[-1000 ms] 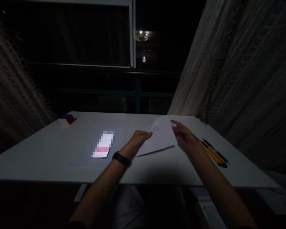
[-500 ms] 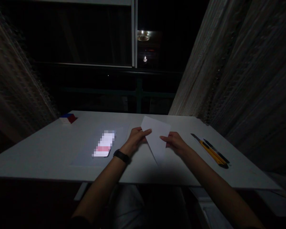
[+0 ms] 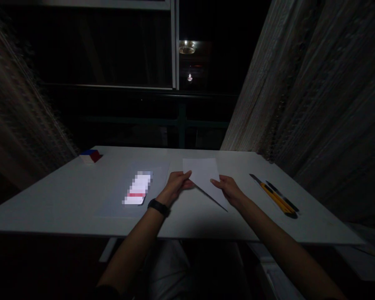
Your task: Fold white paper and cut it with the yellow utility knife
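A white piece of paper point(image 3: 203, 173) with a slanting lower edge is held above the table between both hands. My left hand point(image 3: 178, 183) pinches its left side, thumb on top and fingers underneath; a dark band circles that wrist. On the right side, my right hand point(image 3: 228, 186) grips the paper with its thumb on the upper face. The paper's lower edge runs down to a point near the right hand. Whether the paper is folded or single I cannot tell.
A lit phone point(image 3: 139, 187), its screen blurred, lies on a pale sheet point(image 3: 112, 208) at the left. A blue, white and red cube point(image 3: 90, 156) sits at the far left of the white table point(image 3: 56, 200). To the right lie a yellow utility knife point(image 3: 276, 200) and a dark pen point(image 3: 283, 196).
The paper has turned in my hands: its top edge is now nearly level and its lower point has swung to the right. Both hands still grip it.
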`<state>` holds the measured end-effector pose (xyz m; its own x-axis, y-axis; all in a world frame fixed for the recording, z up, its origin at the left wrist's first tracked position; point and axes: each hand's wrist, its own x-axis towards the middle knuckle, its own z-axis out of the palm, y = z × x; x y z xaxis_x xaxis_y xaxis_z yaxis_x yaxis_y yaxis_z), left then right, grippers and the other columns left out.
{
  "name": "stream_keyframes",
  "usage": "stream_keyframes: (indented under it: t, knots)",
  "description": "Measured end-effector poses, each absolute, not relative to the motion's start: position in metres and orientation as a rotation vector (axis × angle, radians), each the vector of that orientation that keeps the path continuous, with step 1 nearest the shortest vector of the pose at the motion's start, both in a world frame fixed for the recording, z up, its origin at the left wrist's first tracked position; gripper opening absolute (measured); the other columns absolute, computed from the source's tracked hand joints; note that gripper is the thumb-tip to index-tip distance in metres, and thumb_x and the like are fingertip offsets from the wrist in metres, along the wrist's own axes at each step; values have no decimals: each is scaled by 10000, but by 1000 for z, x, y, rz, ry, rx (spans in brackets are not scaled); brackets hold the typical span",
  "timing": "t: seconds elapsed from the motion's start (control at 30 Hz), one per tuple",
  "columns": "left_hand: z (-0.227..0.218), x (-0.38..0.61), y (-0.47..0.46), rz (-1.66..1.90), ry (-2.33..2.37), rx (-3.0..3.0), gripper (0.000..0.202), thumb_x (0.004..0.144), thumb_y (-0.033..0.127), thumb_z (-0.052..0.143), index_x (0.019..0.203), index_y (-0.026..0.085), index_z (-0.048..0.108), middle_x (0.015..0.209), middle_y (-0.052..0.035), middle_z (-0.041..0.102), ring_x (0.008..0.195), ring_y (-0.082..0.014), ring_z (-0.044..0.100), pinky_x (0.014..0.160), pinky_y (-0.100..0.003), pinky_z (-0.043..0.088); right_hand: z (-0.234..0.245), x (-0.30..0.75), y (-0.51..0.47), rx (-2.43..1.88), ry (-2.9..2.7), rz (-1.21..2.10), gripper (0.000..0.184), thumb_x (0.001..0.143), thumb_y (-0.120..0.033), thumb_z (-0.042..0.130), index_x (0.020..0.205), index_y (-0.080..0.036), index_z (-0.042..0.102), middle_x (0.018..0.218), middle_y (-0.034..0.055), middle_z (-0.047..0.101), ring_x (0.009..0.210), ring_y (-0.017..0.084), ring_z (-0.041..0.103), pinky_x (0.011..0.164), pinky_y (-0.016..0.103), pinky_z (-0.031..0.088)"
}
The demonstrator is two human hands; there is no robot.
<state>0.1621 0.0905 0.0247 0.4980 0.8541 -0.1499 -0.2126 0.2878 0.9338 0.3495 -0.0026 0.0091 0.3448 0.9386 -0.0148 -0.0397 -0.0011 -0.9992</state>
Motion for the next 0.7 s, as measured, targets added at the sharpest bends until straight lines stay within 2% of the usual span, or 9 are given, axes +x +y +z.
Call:
stream_keyframes:
  t: [0.13,0.2,0.27,0.33,0.4,0.43,0.5,0.57,0.7]
  knots:
    - [15,167,94,838,896,1096,177,737,152,710,800,57,576,584,-57,617,544,-153,653,606,-282,590,13,350,-10,-1671,-1119,327,544,779,-433,586,1236,-149,510,1075,143,668,947,249,648,856,444,490]
    - [12,169,95,849,930,1128,245,743,144,703,918,41,566,577,-40,605,540,-156,653,600,-282,586,12,340,-20,-1747,-1463,55,555,856,-433,482,1332,-154,432,1306,162,529,1173,263,526,997,467,388]
    - [10,170,95,853,973,1176,370,748,148,694,1058,27,532,636,-64,633,581,-186,671,613,-313,584,7,326,-31,-1700,-1913,-32,578,886,-457,424,1370,-143,394,1445,142,359,1346,261,301,1084,459,280]
    - [12,169,95,859,1021,1221,471,736,149,695,1152,35,505,771,-123,671,726,-243,691,693,-362,575,-1,314,-40,-1732,-2157,-51,655,896,-514,370,1403,-101,332,1473,161,281,1376,268,218,1102,471,240]
    - [15,165,92,916,1084,1363,538,730,143,681,1227,71,487,1034,-185,654,1011,-291,627,872,-401,511,-8,307,-45,-1779,-2277,-49,687,902,-547,319,1401,-74,330,1463,176,288,1371,278,226,1107,483,219]
    - [17,163,89,959,1112,1487,565,738,136,662,1267,98,469,1194,-191,589,1166,-291,529,976,-403,437,-10,306,-46,-1795,-2302,-56,692,904,-555,300,1401,-73,331,1460,176,293,1369,280,233,1109,487,213]
    - [17,158,79,1031,1132,2112,559,815,172,554,1348,110,393,1416,-176,388,1338,-271,311,1086,-406,296,-13,306,-46,-1798,-2328,-90,700,903,-568,286,1403,-81,328,1461,168,294,1370,282,229,1110,492,208]
    - [13,154,66,811,901,2624,464,899,228,415,1350,119,400,1467,-139,314,1382,-243,200,1113,-404,230,-15,308,-45,-1791,-2338,-136,718,898,-575,290,1396,-60,334,1452,185,308,1365,290,239,1104,491,227]
    - [1,149,45,363,630,2915,522,952,392,261,1381,109,355,1454,-152,327,1373,-261,224,1100,-459,211,-24,311,-49,-1791,-2269,-309,745,878,-568,369,1350,7,382,1412,252,348,1345,323,280,1078,495,277]
